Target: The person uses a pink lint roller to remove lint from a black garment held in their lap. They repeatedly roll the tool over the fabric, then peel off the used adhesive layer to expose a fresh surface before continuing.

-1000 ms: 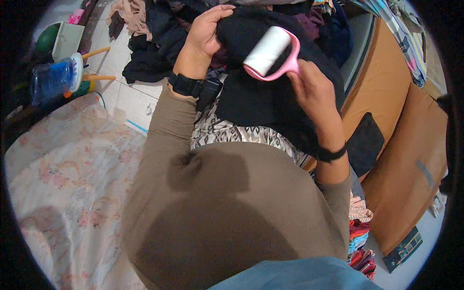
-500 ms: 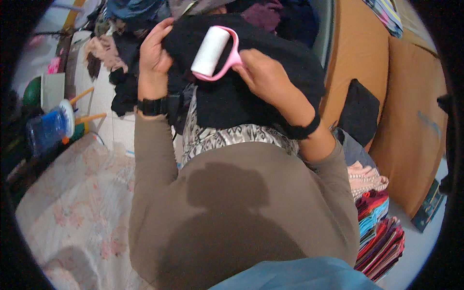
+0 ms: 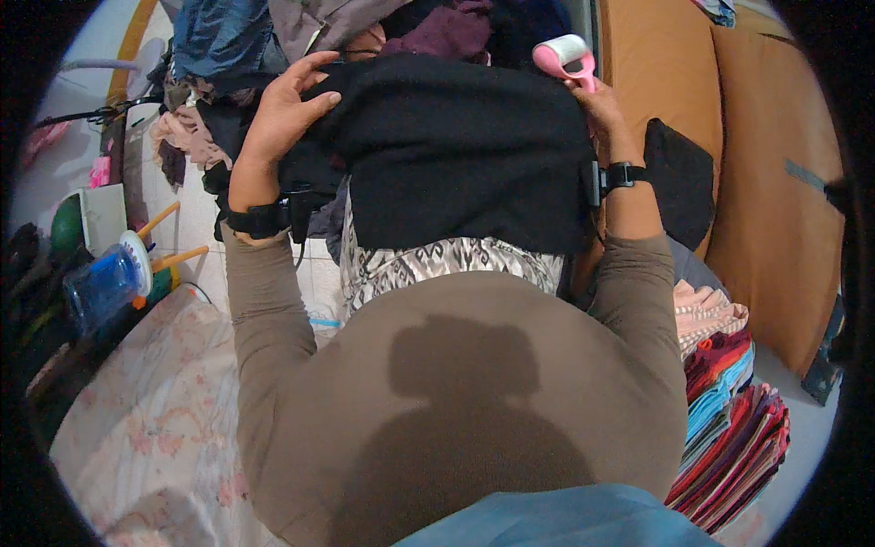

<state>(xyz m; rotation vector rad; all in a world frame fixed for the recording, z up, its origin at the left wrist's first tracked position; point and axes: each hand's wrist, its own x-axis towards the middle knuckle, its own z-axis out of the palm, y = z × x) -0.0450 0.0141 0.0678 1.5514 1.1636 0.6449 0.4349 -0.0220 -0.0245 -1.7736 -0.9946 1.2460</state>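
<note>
While a black cloth (image 3: 465,150) lies spread over the person's lap, the right hand (image 3: 600,108) holds a lint roller (image 3: 567,53) by its pink handle. Its fingers are closed round the handle, and the white roll points away from the person, by the far right corner of the cloth. I can't tell if the roll touches anything. The left hand (image 3: 281,114) is partly open, its thumb and fingers bent and spread apart, at the far left corner of the cloth. It looks very close to the cloth — I can't tell if it touches it. Black bands go round both wrists.

Under the near edge of the cloth, black and white patterned clothing (image 3: 447,258) shows. Past the far edge sit blue denim (image 3: 221,41) and a purple cloth (image 3: 447,32). On the right are a big orange-brown panel (image 3: 775,164) and a stack of folded clothes (image 3: 734,456) — red, blue and pink. A flowery sheet (image 3: 155,428) lies on the left, near a clear blue tub (image 3: 98,284).
</note>
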